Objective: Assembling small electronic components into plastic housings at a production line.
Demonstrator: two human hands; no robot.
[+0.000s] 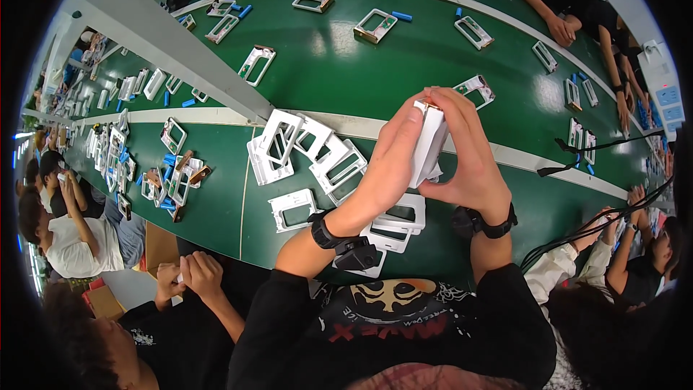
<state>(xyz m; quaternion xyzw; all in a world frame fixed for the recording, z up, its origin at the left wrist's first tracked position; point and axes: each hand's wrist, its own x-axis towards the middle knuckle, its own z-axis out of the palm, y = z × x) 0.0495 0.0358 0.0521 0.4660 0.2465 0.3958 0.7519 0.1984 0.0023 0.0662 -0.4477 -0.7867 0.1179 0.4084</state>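
Both my hands are raised over the near green bench, closed round a white plastic housing point(431, 141). My left hand point(392, 160) presses on its left side with the thumb along the top edge. My right hand point(473, 152) arches over the other side, its fingertips meeting the far end and its thumb at the near end. The housing stands on edge, with a brownish strip at its upper end; its inner side is hidden. Beneath and left of my hands lie loose white frame-shaped covers point(276, 146), and more covers point(395, 225) sit under my left wrist.
A conveyor belt point(317, 79) beyond the bench carries white frames with circuit boards and blue cylindrical cells. A grey metal post point(170, 43) slants across the left. More frames and cells point(175, 180) pile at left. Black cables point(599, 224) hang at right. Co-workers sit around.
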